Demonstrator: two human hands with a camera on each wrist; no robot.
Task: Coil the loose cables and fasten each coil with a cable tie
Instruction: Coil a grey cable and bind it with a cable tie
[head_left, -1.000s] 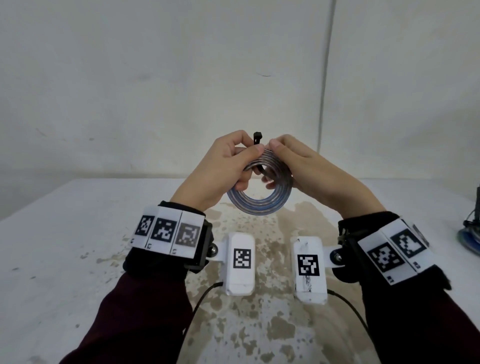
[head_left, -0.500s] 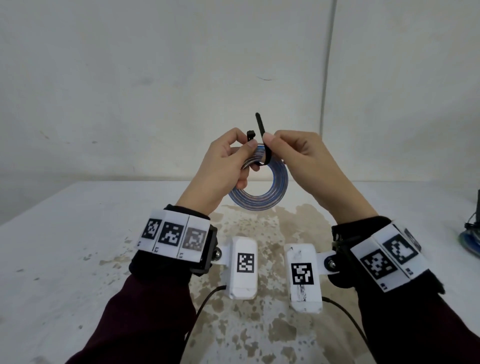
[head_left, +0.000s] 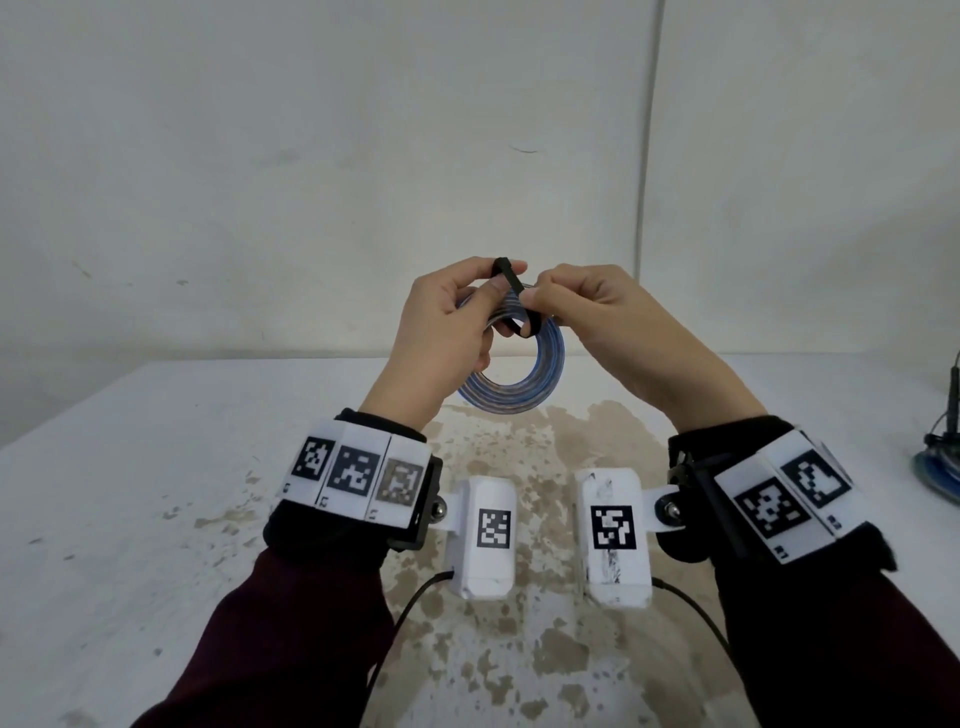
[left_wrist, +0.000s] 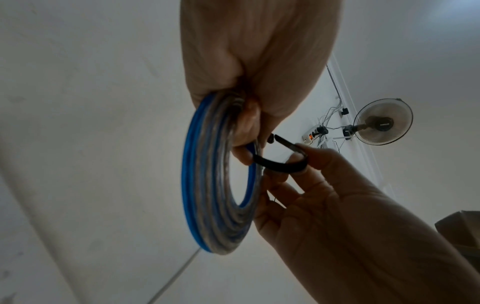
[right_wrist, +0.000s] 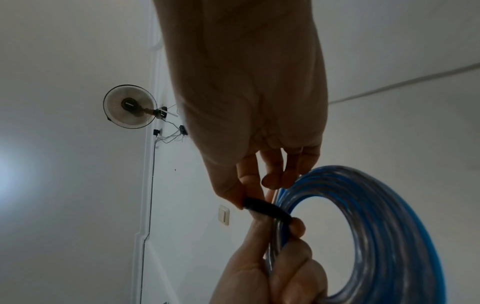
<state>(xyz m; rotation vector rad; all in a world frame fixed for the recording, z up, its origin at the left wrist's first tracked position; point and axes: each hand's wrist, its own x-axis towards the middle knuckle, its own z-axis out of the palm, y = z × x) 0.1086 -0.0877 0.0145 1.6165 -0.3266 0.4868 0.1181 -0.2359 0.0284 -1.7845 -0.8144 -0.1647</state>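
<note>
A flat coil of blue and grey cable hangs above the table between both hands. My left hand grips the coil's top edge, fingers curled round it. A black cable tie passes through the coil's hole and loops over its top. My right hand pinches the tie's strap between thumb and forefinger. In the left wrist view the cable tie curves round a right fingertip, its free end close to the small head by my left fingers. The right wrist view shows the coil and the pinched cable tie.
Below the hands lies a white table with brown stains down its middle. Another blue coil with a dark lead sits at the far right edge. A plain wall stands close behind. A wall fan shows high up.
Half a second ago the tie's tail stood straight up. My right hand has bent it over into a loop toward the head at my left fingers. The coil stays in place.
</note>
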